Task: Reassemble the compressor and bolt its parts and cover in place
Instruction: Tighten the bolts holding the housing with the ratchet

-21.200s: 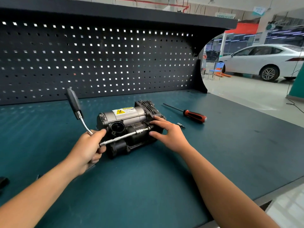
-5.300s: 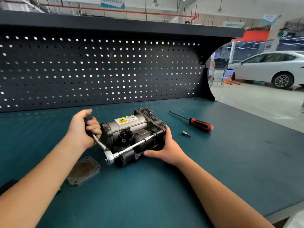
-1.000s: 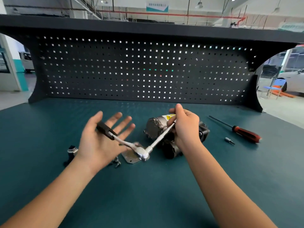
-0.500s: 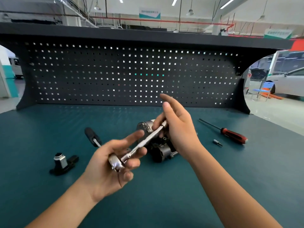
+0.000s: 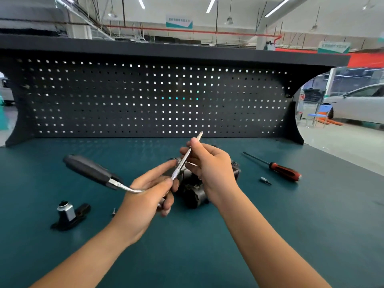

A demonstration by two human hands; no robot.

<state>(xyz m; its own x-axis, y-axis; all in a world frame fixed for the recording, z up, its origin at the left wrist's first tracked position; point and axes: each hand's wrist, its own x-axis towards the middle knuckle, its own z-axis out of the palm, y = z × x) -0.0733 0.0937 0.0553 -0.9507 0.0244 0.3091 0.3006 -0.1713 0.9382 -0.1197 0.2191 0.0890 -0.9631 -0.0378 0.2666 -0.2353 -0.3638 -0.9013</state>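
Note:
My left hand point(image 5: 145, 198) grips the head of a ratchet wrench, whose black handle point(image 5: 88, 171) sticks out to the left above the bench. My right hand point(image 5: 212, 169) pinches the slim silver extension bar point(image 5: 188, 155) that rises from the ratchet head up and to the right. Both hands hold the tool in the air over the dark compressor point(image 5: 195, 194), which lies on the teal bench and is mostly hidden behind them.
A black bracket with a silver cylinder point(image 5: 68, 215) stands at the left, a small bolt point(image 5: 113, 210) beside it. A red-handled screwdriver point(image 5: 282, 171) and a small bit point(image 5: 265, 180) lie to the right. A black pegboard point(image 5: 145, 96) closes the back.
My left hand closed round the ratchet head and the handle swung up to the left. My right hand slid along the extension bar, which now points higher. The view shifted slightly.

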